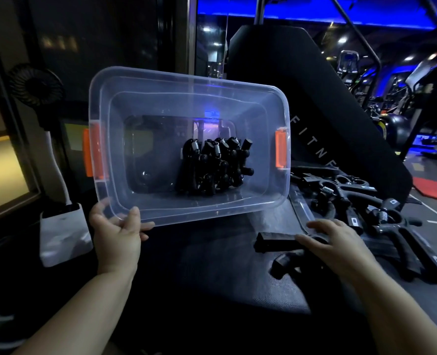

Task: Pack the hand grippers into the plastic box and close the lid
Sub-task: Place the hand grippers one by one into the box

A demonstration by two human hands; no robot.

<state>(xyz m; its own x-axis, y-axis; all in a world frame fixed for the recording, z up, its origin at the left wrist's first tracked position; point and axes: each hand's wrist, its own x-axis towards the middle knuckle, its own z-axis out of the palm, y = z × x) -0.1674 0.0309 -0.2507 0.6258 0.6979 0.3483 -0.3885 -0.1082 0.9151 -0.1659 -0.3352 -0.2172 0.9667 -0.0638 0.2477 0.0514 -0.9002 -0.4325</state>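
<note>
Above the dark bench the clear plastic box, black hand grippers heaped inside, is gripped tilted at its near corner by the left hand; the right hand is laid with straight fingers on a loose gripper.

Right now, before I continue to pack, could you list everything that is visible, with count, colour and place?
plastic box: one, clear, held tilted toward the camera, no lid on it
latches: two, orange, one at each short end of the box
packed hand grippers: a cluster, number unclear, black, in the right half of the box
loose hand grippers: several, black, on the dark surface at the right
fan: one, black, on a white stand at the left
padded backrest: one, black, behind the box
left hand: grips the near rim of the box
right hand: rests on one loose gripper
</note>
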